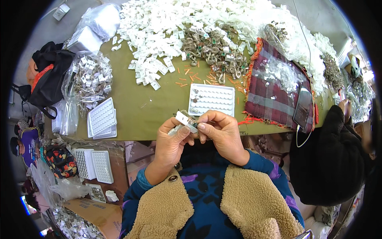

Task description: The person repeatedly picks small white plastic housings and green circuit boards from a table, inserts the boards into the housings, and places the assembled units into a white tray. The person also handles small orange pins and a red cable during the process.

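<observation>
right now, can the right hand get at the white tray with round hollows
Probably yes: the white tray lies just beyond the right hand, with nothing visible blocking the way. Its fingers are busy at small pieces also held by the left hand, though, so they may need freeing first.

A broad table (pixel 133 99) with an olive-green top spans the middle of the room, its far side bordered by pale grey floor (pixel 75 20). A lower brown table (pixel 119 165) stands at the left. Light is bright and even — glaring white patches (pixel 369 75) show at the right edge.
</observation>
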The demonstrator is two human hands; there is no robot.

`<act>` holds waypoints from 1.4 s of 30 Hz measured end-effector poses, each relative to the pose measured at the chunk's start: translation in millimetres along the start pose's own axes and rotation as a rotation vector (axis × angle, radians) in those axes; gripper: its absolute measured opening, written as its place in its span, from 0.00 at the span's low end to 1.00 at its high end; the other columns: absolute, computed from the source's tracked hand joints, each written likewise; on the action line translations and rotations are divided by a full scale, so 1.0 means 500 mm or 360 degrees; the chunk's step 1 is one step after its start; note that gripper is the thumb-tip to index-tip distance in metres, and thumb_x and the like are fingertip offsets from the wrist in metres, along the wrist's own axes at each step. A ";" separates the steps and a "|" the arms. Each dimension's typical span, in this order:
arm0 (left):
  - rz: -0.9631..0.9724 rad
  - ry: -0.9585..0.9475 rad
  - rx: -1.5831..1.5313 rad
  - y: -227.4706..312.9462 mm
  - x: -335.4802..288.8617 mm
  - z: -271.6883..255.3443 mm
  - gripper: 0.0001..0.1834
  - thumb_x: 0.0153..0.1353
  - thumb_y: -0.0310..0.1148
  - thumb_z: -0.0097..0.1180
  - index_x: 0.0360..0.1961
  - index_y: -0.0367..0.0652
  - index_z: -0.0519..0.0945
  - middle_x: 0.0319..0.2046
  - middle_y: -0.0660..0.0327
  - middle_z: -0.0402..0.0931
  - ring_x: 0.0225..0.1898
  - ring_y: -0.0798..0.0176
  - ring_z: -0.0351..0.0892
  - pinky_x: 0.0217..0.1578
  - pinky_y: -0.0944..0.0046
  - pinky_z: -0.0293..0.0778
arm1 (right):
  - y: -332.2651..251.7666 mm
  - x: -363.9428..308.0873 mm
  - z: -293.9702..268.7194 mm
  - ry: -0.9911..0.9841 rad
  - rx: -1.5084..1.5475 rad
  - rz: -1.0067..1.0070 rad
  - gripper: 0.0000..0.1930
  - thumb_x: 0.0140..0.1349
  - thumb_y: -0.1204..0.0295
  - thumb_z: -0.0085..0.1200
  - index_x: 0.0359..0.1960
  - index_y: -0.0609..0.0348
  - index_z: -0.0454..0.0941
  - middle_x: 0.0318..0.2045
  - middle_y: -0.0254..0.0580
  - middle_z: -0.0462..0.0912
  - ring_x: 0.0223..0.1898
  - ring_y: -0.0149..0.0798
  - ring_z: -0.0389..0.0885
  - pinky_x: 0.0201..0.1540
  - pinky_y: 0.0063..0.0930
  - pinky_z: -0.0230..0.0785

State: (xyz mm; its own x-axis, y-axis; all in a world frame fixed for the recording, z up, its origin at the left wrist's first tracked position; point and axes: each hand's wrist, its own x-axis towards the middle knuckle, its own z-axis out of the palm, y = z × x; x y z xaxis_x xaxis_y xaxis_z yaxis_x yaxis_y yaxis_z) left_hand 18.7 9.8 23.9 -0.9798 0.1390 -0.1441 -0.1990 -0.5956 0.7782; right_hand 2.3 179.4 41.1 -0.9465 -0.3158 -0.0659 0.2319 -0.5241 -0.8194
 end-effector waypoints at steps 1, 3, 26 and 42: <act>0.0029 -0.0008 0.0011 -0.001 0.000 0.001 0.14 0.64 0.33 0.62 0.46 0.35 0.79 0.34 0.57 0.82 0.31 0.66 0.82 0.27 0.71 0.79 | 0.000 0.001 0.006 0.0052 -0.0078 0.0044 0.05 0.66 0.77 0.59 0.39 0.66 0.77 0.29 0.36 0.80 0.25 0.24 0.76 0.28 0.18 0.70; 0.0014 -0.0006 -0.0024 0.000 0.000 -0.002 0.13 0.64 0.31 0.62 0.45 0.34 0.79 0.36 0.56 0.82 0.32 0.65 0.83 0.30 0.69 0.82 | -0.006 0.002 0.012 0.0093 -0.0216 0.0093 0.05 0.65 0.78 0.58 0.38 0.68 0.78 0.30 0.37 0.80 0.25 0.24 0.76 0.28 0.17 0.69; -0.0020 0.0196 -0.0090 -0.011 0.005 -0.010 0.08 0.63 0.23 0.61 0.42 0.33 0.79 0.38 0.56 0.81 0.37 0.63 0.83 0.38 0.63 0.84 | 0.017 0.004 -0.008 -0.0077 -0.1426 -0.0763 0.14 0.52 0.84 0.65 0.42 0.64 0.84 0.34 0.45 0.78 0.31 0.40 0.79 0.33 0.28 0.73; 0.0236 0.0200 0.0367 -0.003 -0.015 0.008 0.10 0.61 0.25 0.65 0.40 0.34 0.78 0.36 0.58 0.81 0.32 0.69 0.80 0.35 0.69 0.79 | 0.002 -0.009 -0.002 -0.0118 -0.1505 -0.0964 0.10 0.55 0.85 0.62 0.40 0.66 0.80 0.36 0.45 0.77 0.33 0.41 0.79 0.34 0.28 0.72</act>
State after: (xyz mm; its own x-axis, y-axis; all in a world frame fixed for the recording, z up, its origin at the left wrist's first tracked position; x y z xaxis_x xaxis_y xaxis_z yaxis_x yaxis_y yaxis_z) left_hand 26.4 13.0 26.2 -0.9957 -0.0436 -0.0816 -0.0571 -0.4044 0.9128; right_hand 6.5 181.2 39.8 -0.8226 -0.2754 0.4975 -0.5544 0.1934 -0.8095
